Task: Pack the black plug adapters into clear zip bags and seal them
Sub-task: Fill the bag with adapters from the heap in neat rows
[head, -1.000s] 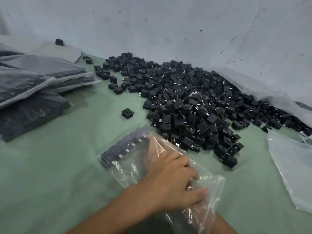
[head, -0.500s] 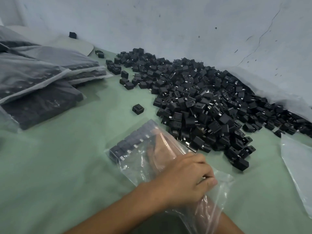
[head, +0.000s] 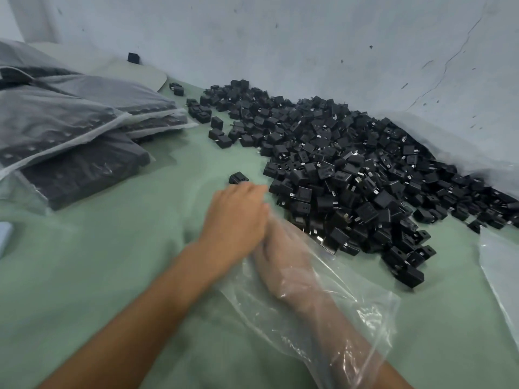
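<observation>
**Bagging in progress, bulk of adapters still loose**

Reaching right hand inside clear zip bag, fingers hidden; left hand lying over its far end, fingers blurred, loosely together. Leaving a large adapter pile unpacked; filled bags stacked left. Resting on green counter, below a cracked pale wall.

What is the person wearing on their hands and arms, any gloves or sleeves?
Nothing shows on them. The left hand and its forearm are bare: no glove, sleeve, watch or ring in view. The right hand and forearm are bare too, seen through the thin film of a clear bag that covers them, which blurs fine detail. Motion blur softens both hands.
</observation>
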Demonstrator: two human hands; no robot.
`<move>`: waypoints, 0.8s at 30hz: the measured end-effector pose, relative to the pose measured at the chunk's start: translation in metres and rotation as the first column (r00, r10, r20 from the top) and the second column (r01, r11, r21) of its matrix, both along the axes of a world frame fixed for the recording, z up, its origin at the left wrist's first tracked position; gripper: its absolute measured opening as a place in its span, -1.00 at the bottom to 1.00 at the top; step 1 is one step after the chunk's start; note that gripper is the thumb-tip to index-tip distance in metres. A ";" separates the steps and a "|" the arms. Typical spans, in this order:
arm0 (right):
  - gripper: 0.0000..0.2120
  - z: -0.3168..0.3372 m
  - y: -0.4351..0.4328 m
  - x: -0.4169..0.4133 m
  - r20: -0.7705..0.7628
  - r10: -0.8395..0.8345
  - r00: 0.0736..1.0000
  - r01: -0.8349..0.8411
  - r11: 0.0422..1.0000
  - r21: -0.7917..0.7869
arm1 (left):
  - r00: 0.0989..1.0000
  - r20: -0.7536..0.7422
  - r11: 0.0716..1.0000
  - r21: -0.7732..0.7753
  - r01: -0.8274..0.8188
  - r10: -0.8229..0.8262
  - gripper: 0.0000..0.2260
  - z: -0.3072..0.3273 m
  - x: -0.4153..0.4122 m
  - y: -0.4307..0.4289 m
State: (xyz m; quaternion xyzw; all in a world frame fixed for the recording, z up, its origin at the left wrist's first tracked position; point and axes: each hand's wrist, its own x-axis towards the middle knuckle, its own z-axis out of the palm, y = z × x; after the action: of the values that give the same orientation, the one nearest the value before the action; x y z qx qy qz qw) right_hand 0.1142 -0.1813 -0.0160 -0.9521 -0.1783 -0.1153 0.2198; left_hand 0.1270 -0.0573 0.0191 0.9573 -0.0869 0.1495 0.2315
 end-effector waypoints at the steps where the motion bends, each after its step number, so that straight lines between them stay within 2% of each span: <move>1: -0.75 0.003 0.000 0.000 -0.012 0.012 1.000 -0.012 1.000 -0.005 | 0.994 -0.093 0.998 0.018 -0.060 0.061 -0.66 -0.003 0.010 0.015; 3: -0.70 0.007 -0.002 -0.001 -0.050 0.063 0.997 -0.061 0.997 0.047 | 0.954 -0.296 0.998 -0.028 -0.060 0.049 -0.64 -0.013 0.020 0.027; 5: -0.65 0.009 -0.001 -0.002 -0.048 0.071 0.996 -0.070 0.997 0.030 | 0.931 -0.363 0.994 -0.110 0.003 -0.043 -0.66 -0.020 0.020 0.023; 7: -0.61 0.007 -0.002 0.003 -0.089 0.036 0.995 -0.035 0.999 0.012 | 0.936 -0.344 0.985 -0.175 0.014 -0.074 -0.64 -0.023 0.026 0.026; 9: -0.57 0.001 -0.004 0.007 -0.087 0.030 0.996 -0.028 0.999 0.028 | 0.942 -0.325 0.986 -0.166 0.024 -0.078 -0.64 -0.024 0.026 0.026; 13: -0.59 -0.011 -0.010 0.010 -0.012 0.052 0.999 -0.053 0.994 -0.100 | 0.979 -0.205 0.997 0.077 0.015 0.001 -0.71 -0.027 0.021 0.019; 18: -0.65 -0.014 -0.007 0.008 0.131 0.133 0.983 -0.085 0.945 -0.316 | 0.991 -0.112 0.981 0.188 -0.053 0.075 -0.78 -0.027 0.018 0.015; 20: -0.67 -0.015 -0.010 0.008 0.217 0.170 0.961 -0.113 0.961 -0.254 | 0.986 -0.105 0.966 0.241 -0.097 0.125 -0.70 -0.027 0.018 0.015; 21: -0.67 -0.016 -0.011 0.007 0.203 0.174 0.964 -0.129 0.968 -0.216 | 0.983 -0.118 0.962 0.253 -0.106 0.140 -0.63 -0.026 0.018 0.016; 24: -0.58 -0.017 -0.010 0.006 -0.060 0.001 0.998 -0.004 0.999 -0.049 | 0.969 -0.220 0.983 0.165 -0.080 0.115 -0.52 -0.020 0.016 0.027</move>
State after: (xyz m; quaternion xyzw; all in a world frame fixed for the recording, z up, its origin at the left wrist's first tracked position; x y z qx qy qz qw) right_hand 0.1197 -0.1918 -0.0331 -0.9601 -0.1756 -0.0817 0.2018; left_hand 0.1427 -0.0305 -0.0007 0.9864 -0.0238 0.0425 0.1571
